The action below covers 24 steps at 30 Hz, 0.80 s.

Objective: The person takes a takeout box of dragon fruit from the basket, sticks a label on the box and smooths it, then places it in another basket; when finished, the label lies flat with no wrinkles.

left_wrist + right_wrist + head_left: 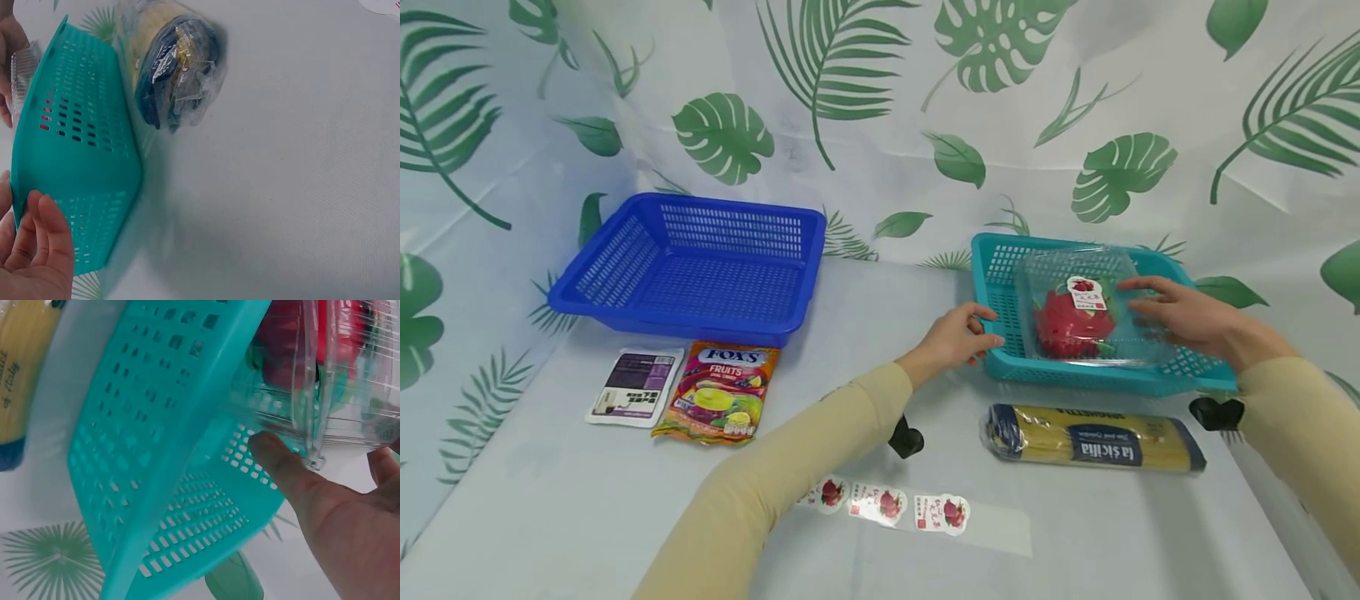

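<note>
A clear plastic clamshell box (1123, 333) with red dragon fruit (1071, 329) inside and a printed label (1086, 293) on its lid sits tilted in the teal basket (1075, 377). At the box's right side, my right hand (1191, 321) holds it, the thumb (281, 459) low along the near edge and fingers partly hidden beyond. My left hand (951, 337) pinches the rim at the basket's left end, with curled fingertips (53, 219) against the outer wall. Just in front of the basket lies a pack of spaghetti (1097, 437) in clear wrap.
An empty blue basket (730, 321) stands at the back left. Before it lie an orange candy bag (718, 392) and a white and purple packet (636, 387). A strip of dragon fruit stickers (992, 525) lies near the front. Leaf-patterned cloth (865, 108) rises behind the baskets.
</note>
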Each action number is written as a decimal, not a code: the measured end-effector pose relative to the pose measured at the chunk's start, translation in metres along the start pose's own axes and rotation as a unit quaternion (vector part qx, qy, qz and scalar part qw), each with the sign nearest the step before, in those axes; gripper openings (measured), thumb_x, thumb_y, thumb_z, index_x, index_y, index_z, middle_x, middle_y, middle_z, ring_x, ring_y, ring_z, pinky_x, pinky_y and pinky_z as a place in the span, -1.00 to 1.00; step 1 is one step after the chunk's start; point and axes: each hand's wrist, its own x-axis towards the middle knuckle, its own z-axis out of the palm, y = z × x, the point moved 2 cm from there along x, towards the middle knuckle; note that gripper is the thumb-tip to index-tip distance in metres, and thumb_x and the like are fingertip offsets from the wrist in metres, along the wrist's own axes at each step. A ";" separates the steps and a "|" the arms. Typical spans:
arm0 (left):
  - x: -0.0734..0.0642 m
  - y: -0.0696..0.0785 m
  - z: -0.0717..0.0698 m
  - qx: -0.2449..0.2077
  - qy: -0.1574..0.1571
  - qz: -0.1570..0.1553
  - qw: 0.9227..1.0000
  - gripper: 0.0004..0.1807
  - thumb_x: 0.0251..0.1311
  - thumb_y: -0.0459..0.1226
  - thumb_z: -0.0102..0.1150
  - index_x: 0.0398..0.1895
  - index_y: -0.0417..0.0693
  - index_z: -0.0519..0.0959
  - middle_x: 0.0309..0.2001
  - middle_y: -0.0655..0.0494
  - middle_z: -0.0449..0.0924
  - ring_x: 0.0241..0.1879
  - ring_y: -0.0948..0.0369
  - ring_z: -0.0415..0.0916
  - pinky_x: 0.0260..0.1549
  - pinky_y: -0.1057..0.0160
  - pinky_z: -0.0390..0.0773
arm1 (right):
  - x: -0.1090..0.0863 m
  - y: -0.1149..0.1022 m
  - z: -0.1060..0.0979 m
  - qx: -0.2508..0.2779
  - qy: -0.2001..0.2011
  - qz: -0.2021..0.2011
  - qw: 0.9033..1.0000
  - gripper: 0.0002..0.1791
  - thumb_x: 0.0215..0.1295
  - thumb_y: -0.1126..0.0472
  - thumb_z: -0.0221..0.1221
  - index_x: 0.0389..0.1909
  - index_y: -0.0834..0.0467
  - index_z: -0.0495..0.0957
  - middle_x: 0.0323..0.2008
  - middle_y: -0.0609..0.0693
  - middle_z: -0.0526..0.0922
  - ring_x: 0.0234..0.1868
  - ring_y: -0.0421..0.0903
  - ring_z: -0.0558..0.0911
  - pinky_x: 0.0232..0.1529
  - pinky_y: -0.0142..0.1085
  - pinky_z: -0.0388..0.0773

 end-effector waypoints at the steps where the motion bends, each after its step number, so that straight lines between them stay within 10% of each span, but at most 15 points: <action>1: 0.000 0.000 0.000 0.001 0.000 0.001 1.000 -0.59 0.28 -0.26 0.25 0.18 -0.08 0.47 -0.32 0.04 0.46 -0.14 -0.16 0.58 -0.16 -0.12 0.60 | 0.001 -0.001 0.000 -0.005 -0.002 0.003 1.000 -0.27 0.58 -0.04 -0.18 0.53 0.20 -0.26 0.40 0.51 -0.19 0.34 0.52 0.02 0.25 0.32 0.17; 24: 0.002 -0.001 -0.001 0.007 0.010 0.002 1.000 -0.60 0.27 -0.27 0.27 0.15 -0.09 0.48 -0.36 0.06 0.42 -0.15 -0.17 0.58 -0.18 -0.10 0.61 | 0.017 0.007 0.002 -0.031 -0.021 0.057 0.998 -0.23 0.55 0.10 -0.07 0.49 0.35 -0.28 0.32 0.55 -0.04 0.28 0.44 0.16 0.25 0.19 0.31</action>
